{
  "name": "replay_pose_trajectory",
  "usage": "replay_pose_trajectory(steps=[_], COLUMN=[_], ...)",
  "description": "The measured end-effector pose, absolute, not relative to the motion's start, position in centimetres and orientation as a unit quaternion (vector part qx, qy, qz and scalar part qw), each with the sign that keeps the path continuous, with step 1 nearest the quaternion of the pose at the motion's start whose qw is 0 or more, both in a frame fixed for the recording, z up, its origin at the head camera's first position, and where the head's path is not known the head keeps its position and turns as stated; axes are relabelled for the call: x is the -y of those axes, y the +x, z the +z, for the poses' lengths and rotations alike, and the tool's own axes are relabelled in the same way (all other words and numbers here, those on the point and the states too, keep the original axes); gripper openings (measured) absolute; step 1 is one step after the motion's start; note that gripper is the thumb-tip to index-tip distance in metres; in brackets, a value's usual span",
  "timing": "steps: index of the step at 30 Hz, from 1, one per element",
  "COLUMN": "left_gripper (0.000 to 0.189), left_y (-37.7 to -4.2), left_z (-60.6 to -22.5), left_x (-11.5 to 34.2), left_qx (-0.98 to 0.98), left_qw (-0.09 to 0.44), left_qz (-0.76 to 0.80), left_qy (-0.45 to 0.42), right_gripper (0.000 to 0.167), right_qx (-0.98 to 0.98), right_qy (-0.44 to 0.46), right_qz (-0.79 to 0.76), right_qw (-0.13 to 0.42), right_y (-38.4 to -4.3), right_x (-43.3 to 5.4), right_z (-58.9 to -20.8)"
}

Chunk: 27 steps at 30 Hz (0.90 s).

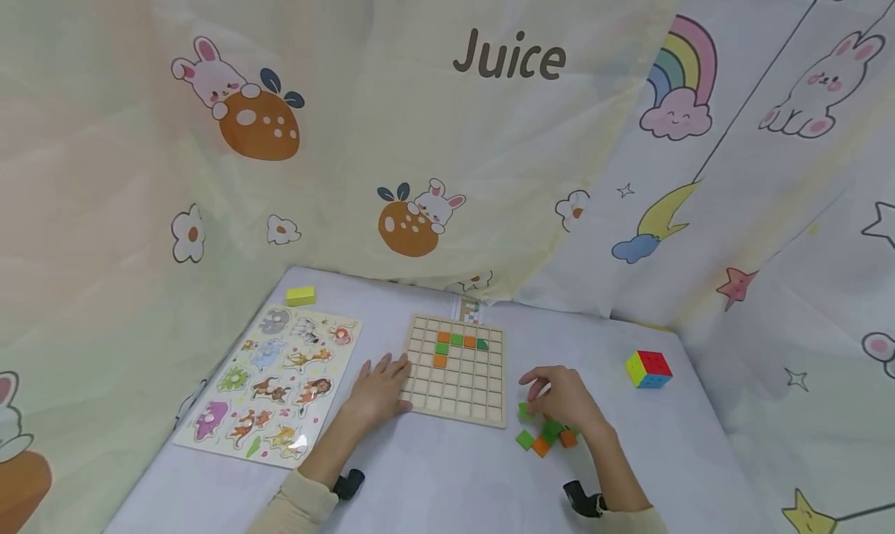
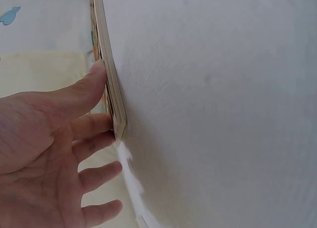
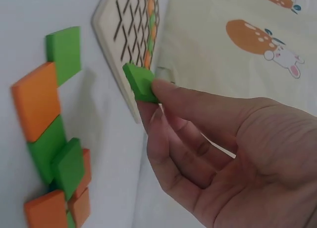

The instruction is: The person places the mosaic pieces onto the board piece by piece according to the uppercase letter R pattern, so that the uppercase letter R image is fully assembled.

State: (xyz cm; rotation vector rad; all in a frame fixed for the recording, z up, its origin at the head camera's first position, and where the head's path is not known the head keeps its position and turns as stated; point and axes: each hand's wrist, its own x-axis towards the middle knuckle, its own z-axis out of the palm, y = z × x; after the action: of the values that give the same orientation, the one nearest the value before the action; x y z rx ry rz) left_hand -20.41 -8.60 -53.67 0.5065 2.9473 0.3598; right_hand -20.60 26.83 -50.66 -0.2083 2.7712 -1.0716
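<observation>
A square wooden grid board (image 1: 457,394) lies mid-table, with orange and green tiles in several cells near its top. My left hand (image 1: 381,390) is at its left side. In the left wrist view, the thumb and fingers of my left hand (image 2: 54,134) rest against the edge of the board (image 2: 113,89), fingers spread and fairly straight. My right hand (image 3: 213,143) pinches a green square tile (image 3: 141,83) between thumb and fingers. In the head view my right hand (image 1: 565,398) hovers above a loose pile of green tiles (image 1: 525,440) and orange tiles (image 1: 541,447).
An animal peg puzzle (image 1: 280,386) lies left of the board, with a yellow block (image 1: 301,295) behind it. A small pattern card (image 1: 468,310) sits beyond the board. At right stands a colourful puzzle cube (image 1: 649,369). A printed curtain (image 1: 419,130) rises behind the table.
</observation>
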Motion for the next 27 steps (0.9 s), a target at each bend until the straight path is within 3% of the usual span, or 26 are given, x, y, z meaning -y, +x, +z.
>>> replay_pose_trajectory(steps=[18,27], left_gripper=[0.078,0.078], left_y=[-20.4,-20.4], left_z=[-53.8,-53.9], left_x=[8.5,8.5], left_qx=[-0.977,-0.979], left_qw=[0.058,0.057], left_qz=[0.116,0.11], left_qy=[0.168,0.165], right_gripper=[0.034,0.034], right_qx=[-0.885,-0.859], right_qy=[-0.107,-0.047], right_qz=[-0.452,-0.509], right_qw=[0.034,0.032], right_y=[-24.5,-26.1], right_x=[-23.8,-21.7], right_z=[-51.6,-52.1])
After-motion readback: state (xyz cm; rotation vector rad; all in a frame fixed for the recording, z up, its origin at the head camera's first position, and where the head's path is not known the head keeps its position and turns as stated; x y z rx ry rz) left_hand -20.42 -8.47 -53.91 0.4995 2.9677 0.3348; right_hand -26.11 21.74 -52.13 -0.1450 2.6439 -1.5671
